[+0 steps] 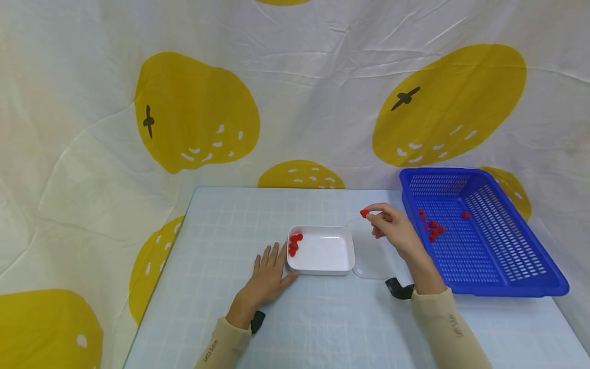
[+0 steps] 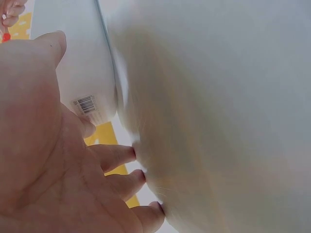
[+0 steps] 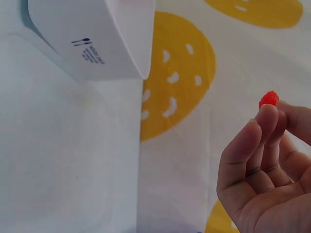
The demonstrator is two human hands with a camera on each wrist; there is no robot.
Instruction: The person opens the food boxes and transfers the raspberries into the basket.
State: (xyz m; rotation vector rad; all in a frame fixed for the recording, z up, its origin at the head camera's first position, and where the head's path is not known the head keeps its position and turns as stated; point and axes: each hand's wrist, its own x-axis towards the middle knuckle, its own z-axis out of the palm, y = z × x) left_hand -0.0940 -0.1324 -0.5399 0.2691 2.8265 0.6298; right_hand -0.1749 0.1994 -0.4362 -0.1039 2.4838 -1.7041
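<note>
A small red raspberry [image 3: 269, 99] is pinched between the thumb and fingertips of my right hand [image 1: 393, 228], held up above the clear lid at the right of the white dish. My left hand [image 1: 266, 279] lies with straight, spread fingers at the left side of the white rectangular dish [image 1: 324, 251], its thumb and index finger touching the wall. Several red berries [image 1: 293, 246] lie along the left inner side of the dish. In the left wrist view the dish's outer wall with a barcode [image 2: 86, 105] shows beside the left hand.
A clear lid [image 1: 371, 259] lies flat just right of the dish. The blue perforated basket [image 1: 507, 287] stands at the right with several more red berries [image 1: 433, 231] inside, mostly at its left. A pale checked cloth [image 1: 221, 220] covers the table; a fruit-print curtain hangs behind.
</note>
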